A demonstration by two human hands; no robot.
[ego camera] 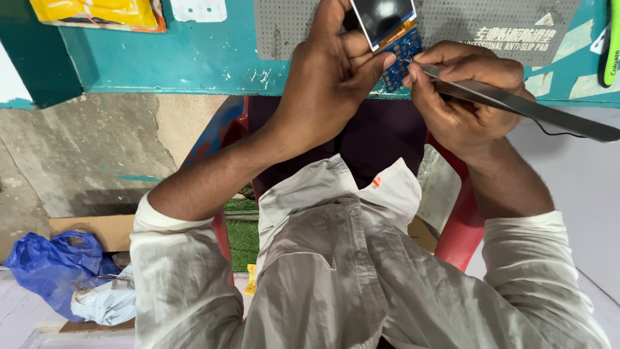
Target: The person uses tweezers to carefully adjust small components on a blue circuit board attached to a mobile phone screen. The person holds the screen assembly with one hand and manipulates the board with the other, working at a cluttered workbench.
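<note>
My left hand grips a small blue circuit board with a little display screen fixed to its top. It holds the board above the edge of the teal table. My right hand pinches a pair of metal tweezers. Their tips touch the right edge of the blue board. The tweezers' long handle runs off to the right past my wrist.
A grey perforated anti-slip mat lies on the table behind my hands. A yellow packet sits at the top left and a tube at the far right. Below are a red chair, a blue plastic bag and cardboard.
</note>
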